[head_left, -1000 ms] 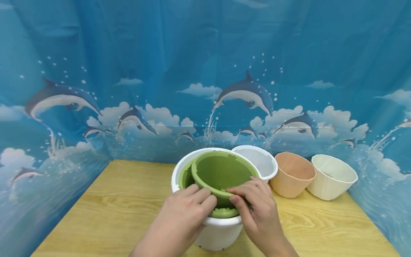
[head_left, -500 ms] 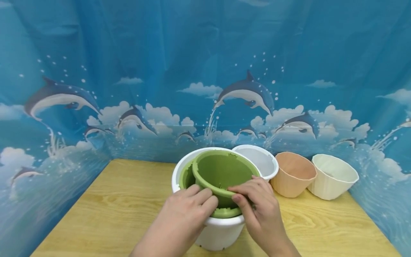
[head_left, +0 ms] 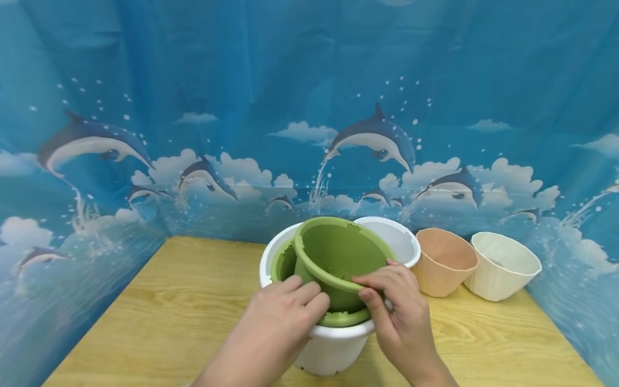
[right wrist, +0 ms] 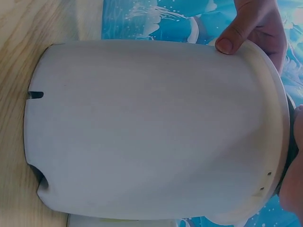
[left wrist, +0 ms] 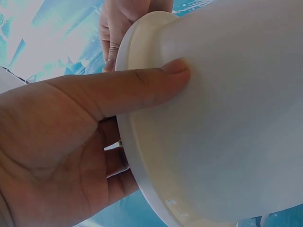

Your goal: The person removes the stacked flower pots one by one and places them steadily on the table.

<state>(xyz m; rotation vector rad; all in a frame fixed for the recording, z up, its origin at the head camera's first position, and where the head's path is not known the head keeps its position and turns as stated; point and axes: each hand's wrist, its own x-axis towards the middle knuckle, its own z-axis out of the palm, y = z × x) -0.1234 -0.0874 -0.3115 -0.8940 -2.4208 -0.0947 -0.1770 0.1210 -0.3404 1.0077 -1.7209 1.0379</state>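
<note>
A tall white flower pot (head_left: pixel 331 355) stands on the table with a green flower pot (head_left: pixel 344 319) nested in it. A second green pot (head_left: pixel 345 252) sits tilted inside that one, its rim raised well above the other rims. My right hand (head_left: pixel 403 317) pinches the front right of this upper rim between thumb and fingers. With my left hand (head_left: pixel 278 325) I grip the nested pots' near left rim. In the left wrist view my left thumb (left wrist: pixel 156 85) presses the white pot's outer wall, while the fingers reach over the rim and are partly hidden.
A second white pot (head_left: pixel 401 242) stands behind on the right, partly covered by the green one. Beside it are an orange pot (head_left: pixel 437 277) and a cream pot (head_left: pixel 498 285). A blue dolphin-print curtain (head_left: pixel 251 97) hangs behind the wooden table (head_left: pixel 184 301).
The upper green pot has risen a little out of the lower one and shifted slightly right, along with my right hand. My left hand keeps its grip on the rim.
</note>
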